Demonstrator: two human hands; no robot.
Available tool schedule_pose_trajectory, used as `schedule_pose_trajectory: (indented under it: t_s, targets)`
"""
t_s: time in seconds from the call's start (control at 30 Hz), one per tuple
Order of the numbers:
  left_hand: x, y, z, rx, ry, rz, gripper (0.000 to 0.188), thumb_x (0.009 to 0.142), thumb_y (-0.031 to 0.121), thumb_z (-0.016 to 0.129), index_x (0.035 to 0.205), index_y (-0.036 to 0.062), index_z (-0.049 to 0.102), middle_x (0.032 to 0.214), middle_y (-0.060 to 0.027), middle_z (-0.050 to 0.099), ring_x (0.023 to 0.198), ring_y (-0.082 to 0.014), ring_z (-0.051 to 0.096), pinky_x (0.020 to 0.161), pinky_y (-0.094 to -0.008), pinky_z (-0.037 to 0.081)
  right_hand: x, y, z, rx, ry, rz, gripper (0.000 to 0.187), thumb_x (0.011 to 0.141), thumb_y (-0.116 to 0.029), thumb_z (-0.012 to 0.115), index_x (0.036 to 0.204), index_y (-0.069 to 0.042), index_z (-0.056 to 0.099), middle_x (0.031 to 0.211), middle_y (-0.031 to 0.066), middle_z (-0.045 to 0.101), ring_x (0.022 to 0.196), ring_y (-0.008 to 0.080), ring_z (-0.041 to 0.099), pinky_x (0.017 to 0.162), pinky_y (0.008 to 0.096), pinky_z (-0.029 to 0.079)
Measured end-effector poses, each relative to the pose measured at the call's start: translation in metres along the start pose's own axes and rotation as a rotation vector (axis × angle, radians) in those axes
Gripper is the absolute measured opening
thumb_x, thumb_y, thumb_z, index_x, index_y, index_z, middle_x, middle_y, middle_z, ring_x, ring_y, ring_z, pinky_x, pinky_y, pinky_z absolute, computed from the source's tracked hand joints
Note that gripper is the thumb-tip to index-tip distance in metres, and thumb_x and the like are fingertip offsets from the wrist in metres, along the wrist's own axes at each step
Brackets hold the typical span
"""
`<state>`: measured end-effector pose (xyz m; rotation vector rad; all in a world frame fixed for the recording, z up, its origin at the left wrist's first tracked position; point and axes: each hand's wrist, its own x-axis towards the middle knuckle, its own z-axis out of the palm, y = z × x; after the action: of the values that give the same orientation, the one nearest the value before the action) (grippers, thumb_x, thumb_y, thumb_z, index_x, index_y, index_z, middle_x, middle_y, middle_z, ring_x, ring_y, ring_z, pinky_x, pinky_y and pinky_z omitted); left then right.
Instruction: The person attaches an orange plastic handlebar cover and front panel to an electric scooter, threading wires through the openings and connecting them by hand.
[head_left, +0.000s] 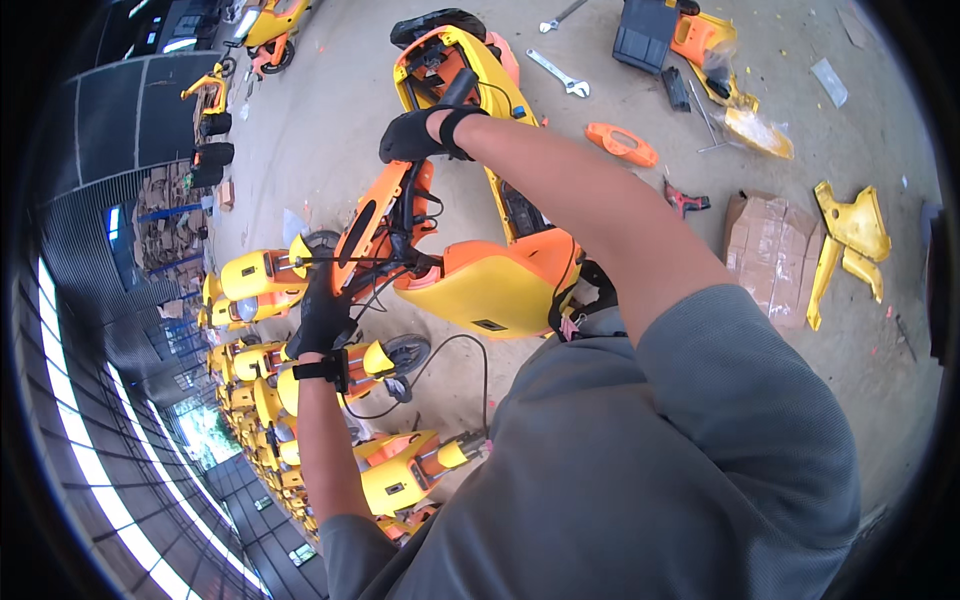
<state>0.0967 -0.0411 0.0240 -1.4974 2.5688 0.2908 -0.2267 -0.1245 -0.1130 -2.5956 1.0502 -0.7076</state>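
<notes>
A yellow and orange scooter (490,290), partly stripped, stands in front of me with cables and dark frame parts exposed. Across it slants a long orange panel (372,222) with a dark slot. My left hand (325,312), in a black glove, is closed on the panel's lower end, beside a thin dark rod (350,260) and loose cables. At the upper end my black-gloved right hand (412,137) is closed, its grip hidden by the glove. Just beyond it a black cylinder (460,86) sticks out over the yellow body shell (484,75).
Adjustable wrenches (558,74), a loose orange cover (622,145) and a red power tool (686,199) lie on the floor. Farther right are a cardboard box (770,250), yellow panels (855,230) and a dark toolbox (643,36). Several yellow scooters (255,275) line the left.
</notes>
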Motion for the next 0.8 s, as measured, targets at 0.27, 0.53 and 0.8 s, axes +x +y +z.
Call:
schedule_pose_trajectory:
  t_s: [0.27,0.53,0.8]
  targets:
    - [-0.007,-0.026,-0.001,-0.104,-0.062,-0.053,0.069,0.078,-0.005,0.063,0.140,0.0088,0.038,0.123,-0.0219,0.056,0.117,-0.0373,0.052,0.093,-0.0417,0.045,-0.011,-0.033,-0.021,0.226,-0.134,0.426,0.029,0.087,-0.024,0.044,0.096,-0.009,0.067,0.106,0.0081,0.067,0.099,0.0264,0.064,0.086,0.0415,0.047]
    - [0.002,-0.022,0.004,-0.035,-0.047,-0.013,0.063,0.084,-0.004,0.061,0.141,0.0067,0.036,0.128,-0.0175,0.053,0.114,-0.0302,0.055,0.091,-0.0372,0.048,-0.022,-0.036,-0.019,0.220,-0.025,0.471,0.033,0.083,-0.030,0.047,0.099,-0.013,0.071,0.105,0.0091,0.069,0.101,0.0280,0.064,0.090,0.0436,0.045]
    - [0.005,0.010,-0.004,-0.002,-0.049,-0.130,0.063,0.083,0.002,0.066,0.140,0.0049,0.037,0.131,-0.0177,0.053,0.117,-0.0277,0.055,0.094,-0.0366,0.046,-0.027,-0.043,-0.021,0.204,-0.009,0.494,0.036,0.085,-0.029,0.044,0.103,-0.013,0.070,0.109,0.0111,0.068,0.106,0.0293,0.062,0.095,0.0415,0.042]
